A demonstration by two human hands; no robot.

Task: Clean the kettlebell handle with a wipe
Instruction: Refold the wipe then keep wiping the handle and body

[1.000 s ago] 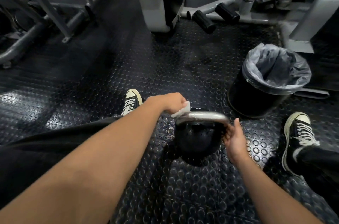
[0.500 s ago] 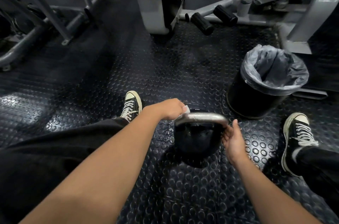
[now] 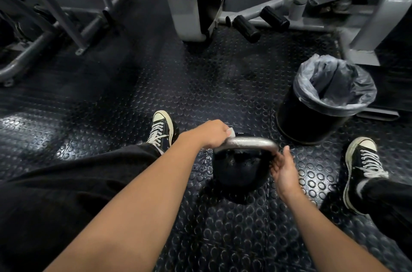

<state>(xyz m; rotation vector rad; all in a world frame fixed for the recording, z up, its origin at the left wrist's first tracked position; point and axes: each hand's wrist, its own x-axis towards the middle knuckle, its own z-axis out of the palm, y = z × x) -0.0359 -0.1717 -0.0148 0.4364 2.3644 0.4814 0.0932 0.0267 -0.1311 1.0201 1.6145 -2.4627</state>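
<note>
A black kettlebell [image 3: 239, 170] stands on the studded rubber floor between my feet, its grey metal handle [image 3: 249, 143] on top. My left hand [image 3: 211, 133] grips a white wipe [image 3: 230, 131] wrapped around the handle's left end; only a corner of the wipe shows past my knuckles. My right hand [image 3: 284, 169] holds the right side of the kettlebell just below the handle's bend, thumb up against the handle's right end, fingers curled in toward the ball.
A black bin [image 3: 312, 120] lined with a clear bag stands to the right of the kettlebell. My sneakers [image 3: 161, 130] flank it, the right sneaker [image 3: 362, 167] near the bin. Grey gym machine frames [image 3: 278, 19] and foam rollers stand beyond.
My left hand with the wipe has slid down over the left end of the handle, so less of the wipe shows. The right hand has stayed in place.
</note>
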